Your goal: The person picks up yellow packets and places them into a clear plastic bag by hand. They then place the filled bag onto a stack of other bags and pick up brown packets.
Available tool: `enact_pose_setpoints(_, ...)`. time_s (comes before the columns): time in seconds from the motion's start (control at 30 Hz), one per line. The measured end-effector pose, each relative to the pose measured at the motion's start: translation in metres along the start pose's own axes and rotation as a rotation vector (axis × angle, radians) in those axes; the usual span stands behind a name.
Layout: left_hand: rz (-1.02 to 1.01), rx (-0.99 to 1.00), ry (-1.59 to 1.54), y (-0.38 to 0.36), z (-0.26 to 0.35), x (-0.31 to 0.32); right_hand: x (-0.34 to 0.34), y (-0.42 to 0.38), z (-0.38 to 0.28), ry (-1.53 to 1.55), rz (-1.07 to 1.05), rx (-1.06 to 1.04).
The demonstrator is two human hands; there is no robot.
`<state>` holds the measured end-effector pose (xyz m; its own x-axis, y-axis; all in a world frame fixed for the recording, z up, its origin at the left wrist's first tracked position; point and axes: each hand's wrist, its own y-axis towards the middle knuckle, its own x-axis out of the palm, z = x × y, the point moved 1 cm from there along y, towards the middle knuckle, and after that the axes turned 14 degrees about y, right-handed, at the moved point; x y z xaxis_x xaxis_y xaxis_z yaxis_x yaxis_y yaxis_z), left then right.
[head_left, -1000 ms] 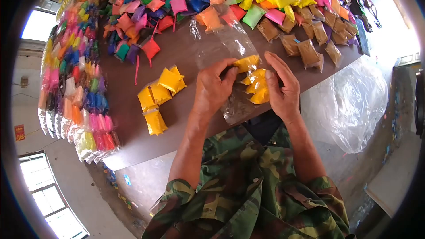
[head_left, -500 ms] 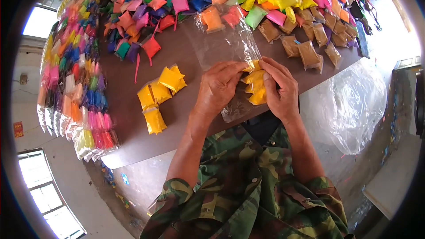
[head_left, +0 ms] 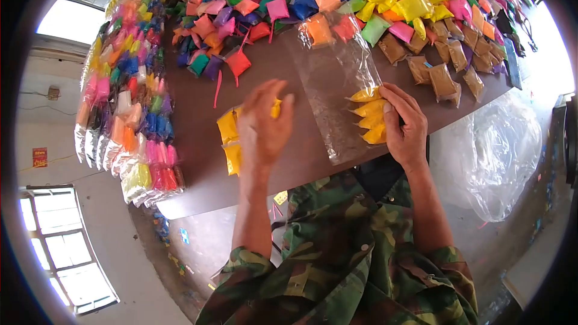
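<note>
My right hand (head_left: 407, 126) grips the side of a long clear plastic bag (head_left: 325, 87) that lies flat on the table. Inside the bag, several yellow packets (head_left: 370, 110) are stacked in a column, and my thumb rests on their right edge. To the left, my left hand (head_left: 265, 121) is slightly blurred, with thumb and fingers apart, over loose yellow packets (head_left: 232, 155). A bit of yellow shows between its thumb and fingers, and the hand hides part of the packets.
A big heap of coloured packets (head_left: 277, 9) covers the back of the brown table (head_left: 198, 102). Brown packets (head_left: 444, 78) lie at the right. Filled clear bags (head_left: 129, 120) line the left edge. A large clear plastic sack (head_left: 494, 156) is beyond the table's right edge.
My left hand has left the clear bag and moved left to the loose yellow packets. My right hand still holds the bag's side. The view has shifted slightly.
</note>
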<state>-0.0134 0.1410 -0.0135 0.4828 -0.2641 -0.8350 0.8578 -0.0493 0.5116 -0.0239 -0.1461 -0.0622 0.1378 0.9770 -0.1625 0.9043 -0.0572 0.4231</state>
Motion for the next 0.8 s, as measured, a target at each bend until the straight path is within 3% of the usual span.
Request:
enact_pose_setpoints(0.1, -0.331, -0.289, 0.097, 0.004, -0.034, -0.025, 0.001, 0.000, 0.000, 0.004, 0.007, -0.015)
enact_pose_setpoints(0.23, -0.391, -0.324, -0.028, 0.001, -0.048, -0.024, 0.001, -0.003, 0.003, 0.013, 0.023, -0.029)
enact_pose_setpoints(0.3, -0.406, -0.321, -0.043, 0.007, -0.041, -0.028, 0.001, -0.002, 0.004, 0.010, 0.030, -0.037)
enact_pose_setpoints(0.4, -0.266, -0.217, -0.075, 0.003, -0.036, -0.027, 0.001, -0.002, 0.004, 0.001, 0.031, -0.055)
enact_pose_setpoints(0.53, -0.343, -0.285, -0.170, 0.002, -0.010, -0.041, 0.001, -0.002, 0.003, 0.007, 0.021, -0.056)
enact_pose_setpoints(0.63, -0.310, -0.307, -0.401, 0.000, -0.007, -0.019, 0.000, -0.003, 0.002, 0.014, 0.007, -0.076)
enact_pose_setpoints(0.8, -0.217, -0.205, -0.474, 0.006, 0.025, 0.024, -0.001, -0.004, 0.004, 0.029, -0.004, -0.098)
